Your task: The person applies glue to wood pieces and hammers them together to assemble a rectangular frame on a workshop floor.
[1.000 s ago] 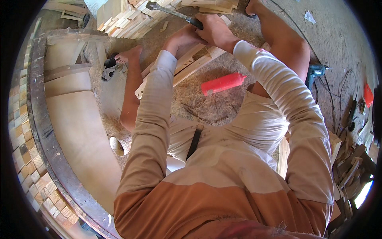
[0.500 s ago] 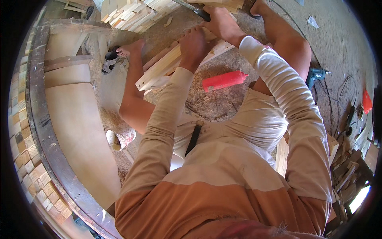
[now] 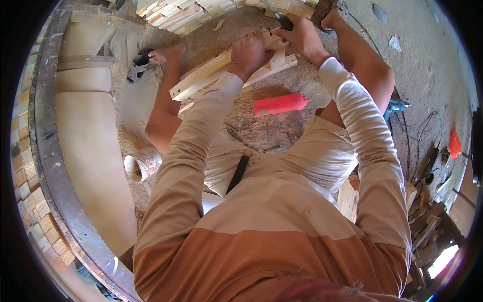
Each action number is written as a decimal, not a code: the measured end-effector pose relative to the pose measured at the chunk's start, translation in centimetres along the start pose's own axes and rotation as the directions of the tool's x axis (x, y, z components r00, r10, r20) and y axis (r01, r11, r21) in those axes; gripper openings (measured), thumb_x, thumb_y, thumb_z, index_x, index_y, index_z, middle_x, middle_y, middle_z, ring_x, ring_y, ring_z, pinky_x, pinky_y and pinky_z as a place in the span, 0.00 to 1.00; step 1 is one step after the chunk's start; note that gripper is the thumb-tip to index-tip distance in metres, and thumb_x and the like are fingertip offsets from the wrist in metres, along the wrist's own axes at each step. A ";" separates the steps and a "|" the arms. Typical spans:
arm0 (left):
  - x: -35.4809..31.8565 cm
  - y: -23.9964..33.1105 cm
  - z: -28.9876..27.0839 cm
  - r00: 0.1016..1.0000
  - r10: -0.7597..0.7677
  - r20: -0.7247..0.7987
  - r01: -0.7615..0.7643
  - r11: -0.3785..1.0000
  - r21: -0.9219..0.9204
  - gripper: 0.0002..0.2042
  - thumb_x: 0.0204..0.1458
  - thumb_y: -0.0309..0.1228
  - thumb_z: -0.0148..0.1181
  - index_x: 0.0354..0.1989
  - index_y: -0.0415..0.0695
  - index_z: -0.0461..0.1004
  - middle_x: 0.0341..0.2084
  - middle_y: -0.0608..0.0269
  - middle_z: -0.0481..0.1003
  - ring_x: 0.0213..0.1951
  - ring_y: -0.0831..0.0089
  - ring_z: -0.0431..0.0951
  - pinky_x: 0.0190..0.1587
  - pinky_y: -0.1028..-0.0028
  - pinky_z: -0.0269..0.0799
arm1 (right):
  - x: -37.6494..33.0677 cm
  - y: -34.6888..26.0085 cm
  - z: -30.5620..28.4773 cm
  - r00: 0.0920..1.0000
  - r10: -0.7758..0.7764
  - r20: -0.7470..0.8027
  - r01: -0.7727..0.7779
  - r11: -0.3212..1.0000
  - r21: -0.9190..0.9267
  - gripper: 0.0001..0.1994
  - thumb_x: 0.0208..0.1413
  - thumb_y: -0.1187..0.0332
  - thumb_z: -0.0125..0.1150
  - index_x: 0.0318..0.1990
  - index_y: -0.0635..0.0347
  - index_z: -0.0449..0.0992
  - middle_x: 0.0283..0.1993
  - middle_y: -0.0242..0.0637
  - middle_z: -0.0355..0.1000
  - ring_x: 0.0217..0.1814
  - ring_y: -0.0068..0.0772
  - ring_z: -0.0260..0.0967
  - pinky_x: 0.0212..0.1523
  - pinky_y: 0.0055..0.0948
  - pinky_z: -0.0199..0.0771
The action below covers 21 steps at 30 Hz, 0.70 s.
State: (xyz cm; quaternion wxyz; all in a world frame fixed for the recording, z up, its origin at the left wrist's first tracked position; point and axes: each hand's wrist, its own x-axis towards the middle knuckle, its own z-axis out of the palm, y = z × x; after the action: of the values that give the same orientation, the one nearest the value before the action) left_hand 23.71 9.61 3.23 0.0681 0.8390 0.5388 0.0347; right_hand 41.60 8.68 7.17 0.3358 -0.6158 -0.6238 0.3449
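floor sawdusty, wood frame lying on it | L hand clamped on frame slat | R hand gripping dark-handled tool | tip: pin slat firm, keep L fingers off the strike spot | red bottle nr knees

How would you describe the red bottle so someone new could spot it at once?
Start at the pale wooden slats that the person's left hand presses on the sawdust-covered floor. Just below them, between the person's knees, lies the red bottle on its side, nozzle pointing right. It is the only bright red thing amid pale wood and sawdust there.
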 end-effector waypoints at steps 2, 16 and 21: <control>0.1 -0.2 0.3 0.995 0.065 -0.074 -0.065 0.998 -0.008 0.27 0.46 0.49 0.69 0.43 0.37 0.71 0.34 0.47 0.80 0.39 0.52 0.83 0.40 0.56 0.77 | -0.4 0.8 -0.9 0.999 0.033 -0.032 -0.032 0.999 0.029 0.16 0.53 0.62 0.69 0.35 0.69 0.74 0.24 0.40 0.74 0.24 0.26 0.73 0.27 0.31 0.73; 0.8 -1.5 -0.3 0.994 0.107 -0.032 -0.109 0.992 -0.061 0.27 0.48 0.47 0.69 0.44 0.35 0.70 0.34 0.43 0.78 0.39 0.48 0.81 0.40 0.54 0.77 | -7.2 0.5 -4.4 0.995 0.030 -0.094 -0.042 0.991 -0.130 0.14 0.63 0.62 0.62 0.38 0.68 0.73 0.18 0.31 0.65 0.16 0.23 0.60 0.18 0.29 0.60; 1.2 -1.8 1.1 0.985 0.133 -0.109 -0.135 0.991 -0.014 0.25 0.43 0.45 0.72 0.38 0.35 0.72 0.31 0.47 0.79 0.33 0.53 0.82 0.37 0.59 0.79 | -8.6 -3.6 -5.1 0.993 -0.087 -0.086 0.067 0.974 -0.216 0.12 0.64 0.64 0.61 0.41 0.68 0.74 0.21 0.29 0.67 0.18 0.20 0.59 0.20 0.27 0.61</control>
State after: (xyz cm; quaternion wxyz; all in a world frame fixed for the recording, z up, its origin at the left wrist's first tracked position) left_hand 22.75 11.30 1.85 0.0454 0.8695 0.4835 0.0904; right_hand 44.15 0.14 13.02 0.3102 -0.6391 -0.6640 0.2333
